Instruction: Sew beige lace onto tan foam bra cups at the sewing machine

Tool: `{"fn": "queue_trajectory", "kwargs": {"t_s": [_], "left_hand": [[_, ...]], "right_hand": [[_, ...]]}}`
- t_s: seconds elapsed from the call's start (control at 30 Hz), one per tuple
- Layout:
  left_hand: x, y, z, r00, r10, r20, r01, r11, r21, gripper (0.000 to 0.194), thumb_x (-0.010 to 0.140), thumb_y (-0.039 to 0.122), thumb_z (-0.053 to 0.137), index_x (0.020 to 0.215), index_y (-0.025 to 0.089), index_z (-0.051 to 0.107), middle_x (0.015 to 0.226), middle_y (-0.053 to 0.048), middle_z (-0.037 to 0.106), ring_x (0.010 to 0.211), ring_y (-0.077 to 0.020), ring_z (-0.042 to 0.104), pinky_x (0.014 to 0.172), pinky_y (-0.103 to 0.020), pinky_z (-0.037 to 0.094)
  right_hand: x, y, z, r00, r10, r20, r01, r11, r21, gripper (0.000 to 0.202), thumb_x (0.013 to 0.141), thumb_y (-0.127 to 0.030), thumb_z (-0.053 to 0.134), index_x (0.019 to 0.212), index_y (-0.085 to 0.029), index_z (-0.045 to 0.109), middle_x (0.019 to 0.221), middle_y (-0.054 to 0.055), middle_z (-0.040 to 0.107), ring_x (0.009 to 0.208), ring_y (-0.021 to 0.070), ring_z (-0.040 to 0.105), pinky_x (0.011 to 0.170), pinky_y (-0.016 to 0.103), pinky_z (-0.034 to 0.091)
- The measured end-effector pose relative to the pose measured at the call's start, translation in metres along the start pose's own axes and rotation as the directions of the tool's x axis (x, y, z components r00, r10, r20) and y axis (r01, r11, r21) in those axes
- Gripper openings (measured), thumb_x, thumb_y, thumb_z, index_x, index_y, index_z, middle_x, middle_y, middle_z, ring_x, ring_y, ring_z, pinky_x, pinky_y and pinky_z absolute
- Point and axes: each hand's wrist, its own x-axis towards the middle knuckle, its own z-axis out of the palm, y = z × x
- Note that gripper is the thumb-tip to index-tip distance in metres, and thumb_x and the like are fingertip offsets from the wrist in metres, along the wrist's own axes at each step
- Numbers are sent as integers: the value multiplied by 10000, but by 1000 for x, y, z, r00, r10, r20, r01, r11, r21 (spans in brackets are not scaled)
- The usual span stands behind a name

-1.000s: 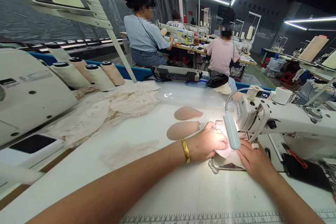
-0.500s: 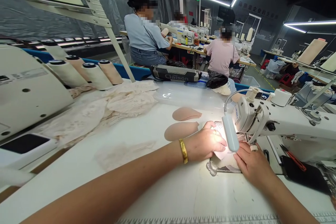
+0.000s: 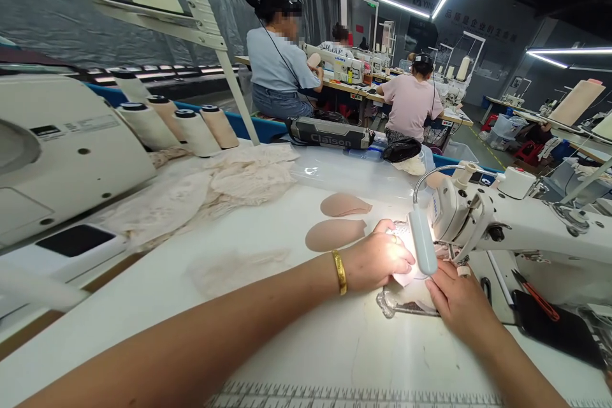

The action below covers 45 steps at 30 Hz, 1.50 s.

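My left hand [image 3: 375,259], with a gold bangle at the wrist, pinches a pale pink fabric piece [image 3: 403,278] beside the white sewing machine [image 3: 519,211]. Flat by the needle area lies my right hand [image 3: 461,301], its fingers stretched over the work and a pale band round one finger. A small lamp [image 3: 423,245] on a bent metal neck lights the fabric and partly hides it. Left of my left hand rest two beige teardrop-shaped cups [image 3: 345,204] on the white table [image 3: 306,338].
Crumpled cream lace [image 3: 253,180] and several thread cones [image 3: 198,132] lie at the left back. Red-handled thread snips [image 3: 540,298] rest on a black flat object [image 3: 559,331] at right. A ruler strip [image 3: 344,394] runs along the front edge. Co-workers sit at machines beyond.
The whole view has shifted slightly, so the scene sits a little further right. Both hands keep nearly the same place on the fabric.
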Motion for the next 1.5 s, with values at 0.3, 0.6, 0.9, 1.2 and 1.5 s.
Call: {"fn": "queue_trajectory", "kwargs": {"t_s": [0.3, 0.6, 0.9, 1.2, 1.5], "left_hand": [[0, 3, 1, 1000, -13, -5, 13, 1000, 24, 238, 756, -16, 633, 810, 208, 690, 1029, -11, 752, 915, -211, 644, 1003, -480, 278], [1, 6, 3, 1000, -2, -23, 3, 999, 35, 257, 718, -38, 624, 815, 198, 662, 1016, -7, 752, 921, -218, 638, 981, -453, 291], [0, 7, 5, 1000, -6, -18, 7, 999, 54, 334, 674, -58, 609, 867, 207, 672, 1030, -10, 733, 956, -216, 648, 1018, -444, 310], [-1, 6, 6, 1000, -13, -21, 15, 996, 93, 252, 700, 16, 656, 870, 201, 661, 1061, -12, 743, 936, -247, 636, 951, -476, 306], [-6, 11, 4, 998, 46, -41, -37, 980, 197, 76, 846, 186, 716, 810, 190, 649, 918, -28, 719, 842, -219, 605, 944, -454, 339]], "right_hand": [[-3, 1, -6, 969, 2, -248, -9, 1000, -29, 228, 1051, -298, 427, 1166, -229, 611, 1056, 110, 719, 1002, 301, 650, 828, 452, 554], [2, 2, -9, 962, 13, -273, -15, 1000, -8, 183, 1056, -283, 424, 1031, -227, 597, 995, 96, 703, 942, 276, 665, 786, 422, 572], [0, 2, -8, 947, -23, -320, 42, 998, 52, 127, 1045, -259, 466, 1058, -239, 591, 988, 80, 708, 917, 264, 664, 784, 424, 566], [-3, 2, -9, 956, -26, -293, 38, 999, 37, 146, 1051, -267, 456, 1105, -226, 585, 944, 73, 700, 868, 256, 648, 756, 398, 543], [-8, 2, -10, 991, -61, -119, 67, 996, 52, 191, 1070, -268, 417, 1126, -234, 596, 965, 56, 699, 824, 230, 619, 738, 354, 475]]}}
